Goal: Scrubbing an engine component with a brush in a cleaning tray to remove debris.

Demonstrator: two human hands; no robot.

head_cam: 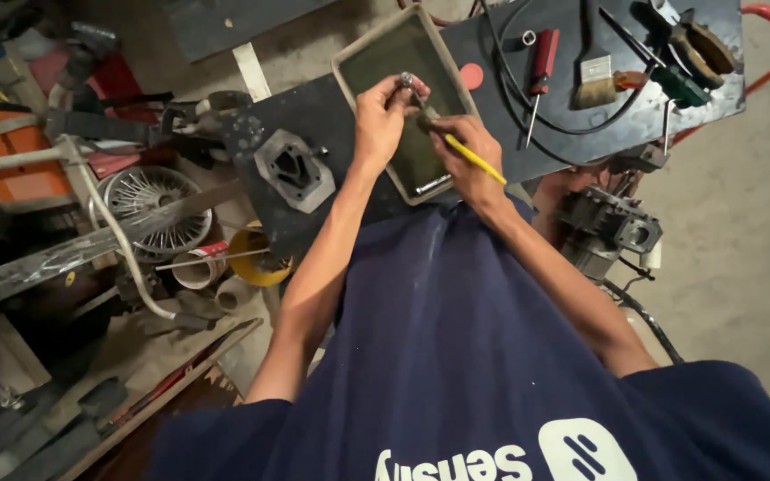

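The brush in the right hand has a yellow handle, and the small part in the left hand is silvery grey. The tray is dull grey-green on a black board, beside a red-handled screwdriver. The person's shirt is navy with white print.

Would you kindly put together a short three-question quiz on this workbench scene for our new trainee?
1. True or false: the left hand holds a small metal part above the rectangular tray.
2. What does the right hand grip? A) a red-handled screwdriver B) a yellow-handled brush C) a hammer
3. Fill in: the grey metal block with the central opening lies on the dark work surface, to the ____ of the tray in the picture.

Key
1. True
2. B: the yellow-handled brush; the red-handled screwdriver lies untouched on the surface.
3. left
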